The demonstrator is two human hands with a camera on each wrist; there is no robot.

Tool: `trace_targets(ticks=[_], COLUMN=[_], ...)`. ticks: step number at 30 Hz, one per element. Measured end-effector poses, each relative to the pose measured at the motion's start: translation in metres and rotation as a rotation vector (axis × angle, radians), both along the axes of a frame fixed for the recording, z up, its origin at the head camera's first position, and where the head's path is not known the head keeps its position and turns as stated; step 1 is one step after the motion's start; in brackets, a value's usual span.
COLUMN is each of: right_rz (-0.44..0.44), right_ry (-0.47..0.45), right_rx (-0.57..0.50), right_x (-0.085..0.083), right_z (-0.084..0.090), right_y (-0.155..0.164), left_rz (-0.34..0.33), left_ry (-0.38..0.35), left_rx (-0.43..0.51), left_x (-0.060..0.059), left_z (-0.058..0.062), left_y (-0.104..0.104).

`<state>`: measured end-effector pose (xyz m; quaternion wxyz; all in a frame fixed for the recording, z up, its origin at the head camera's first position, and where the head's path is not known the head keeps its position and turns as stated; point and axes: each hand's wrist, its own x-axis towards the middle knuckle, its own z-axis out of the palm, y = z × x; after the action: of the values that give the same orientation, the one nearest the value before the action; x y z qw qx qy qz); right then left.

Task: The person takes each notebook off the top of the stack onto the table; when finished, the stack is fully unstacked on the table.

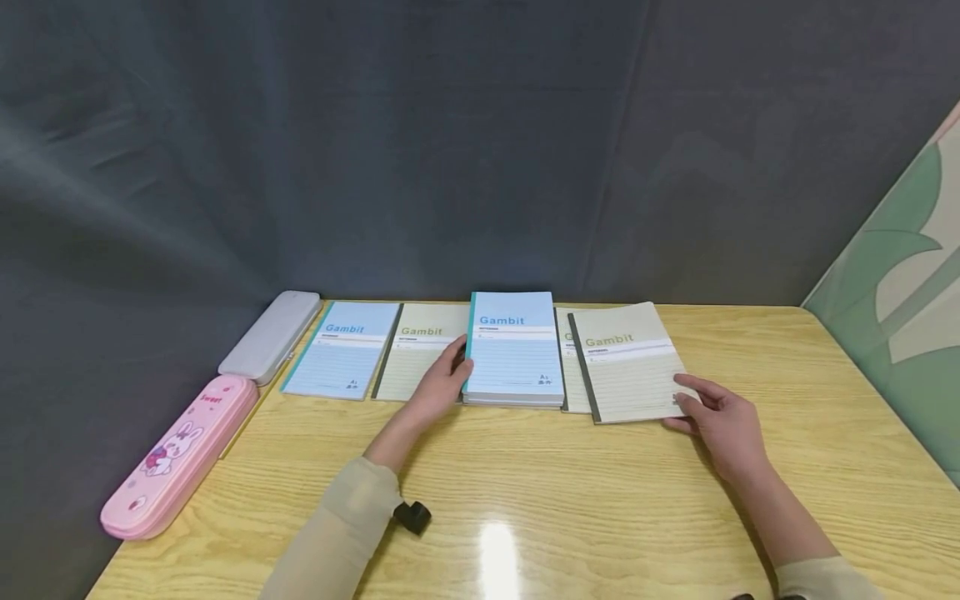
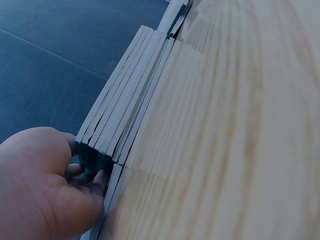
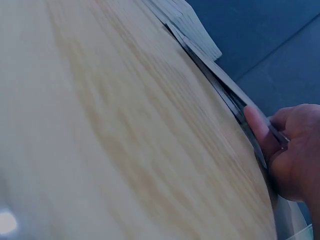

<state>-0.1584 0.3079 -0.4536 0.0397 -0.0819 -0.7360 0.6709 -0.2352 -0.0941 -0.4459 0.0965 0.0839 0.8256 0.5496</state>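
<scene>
In the head view, a stack of notebooks (image 1: 513, 358) with a blue "Gambit" cover on top stands mid-row. My left hand (image 1: 437, 379) holds it at its left, spine side; the left wrist view has the fingers at the corner of the teal spines (image 2: 92, 159). To the right, a beige notebook (image 1: 630, 375) with a dark spine lies tilted over another beige notebook (image 1: 572, 367). My right hand (image 1: 723, 425) pinches the tilted one at its lower right corner. In the right wrist view, that notebook's edge (image 3: 225, 80) is raised slightly, with one finger beneath.
Left of the stack lie a beige notebook (image 1: 420, 358) and a blue notebook (image 1: 345, 350), side by side. Further left are a white case (image 1: 272, 333) and a pink pencil case (image 1: 180, 458) with a rabbit picture. A dark curtain (image 1: 465, 150) hangs behind the wooden table (image 1: 570, 500).
</scene>
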Motion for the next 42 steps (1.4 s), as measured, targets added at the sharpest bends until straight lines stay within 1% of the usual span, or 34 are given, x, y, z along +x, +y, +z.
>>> trace_targets(ticks=[2,3,5,10,13,20,21,24,28,34,38,42], right_rz=[-0.017,-0.027,-0.038,-0.059,-0.066,-0.103,-0.109,-0.125,-0.147,-0.149,-0.141,-0.137], right_ry=[-0.004,-0.012,-0.013,-0.010,-0.006,-0.042,-0.044,-0.034,-0.029,-0.029,-0.017,0.001], right_rx=[0.062,0.072,0.127,0.170,0.163,0.163,0.153,0.067,0.003,0.012,0.063,0.070], right_x=[0.001,0.002,0.003,0.006,0.006,0.008,0.008,0.010,0.012,0.010,0.007,0.005], right_z=[0.000,0.000,0.000,0.002,0.004,0.002,0.002,0.002,0.001,0.001,0.000,-0.001], right_y=[0.002,0.004,0.006,0.012,0.017,0.035,0.038,0.049,0.059,0.063,0.067,0.072], left_rz=[-0.003,-0.004,-0.003,0.004,0.007,0.000,-0.001,0.004,0.009,0.010,0.007,0.007], left_ry=[0.000,0.000,0.002,0.007,0.005,0.002,0.002,-0.003,-0.008,0.000,0.004,0.002], left_rx=[0.000,0.001,0.001,0.004,0.007,0.007,0.005,-0.003,-0.011,-0.008,-0.006,-0.006], left_x=[0.000,0.001,0.001,0.001,0.001,0.001,0.001,0.001,0.002,0.003,0.004,0.004], left_z=[0.000,0.000,0.000,-0.001,0.001,0.002,0.002,0.002,0.003,0.005,0.006,0.006], left_y=[0.000,0.000,0.000,0.001,0.000,0.000,0.000,0.000,0.000,0.000,0.000,0.000])
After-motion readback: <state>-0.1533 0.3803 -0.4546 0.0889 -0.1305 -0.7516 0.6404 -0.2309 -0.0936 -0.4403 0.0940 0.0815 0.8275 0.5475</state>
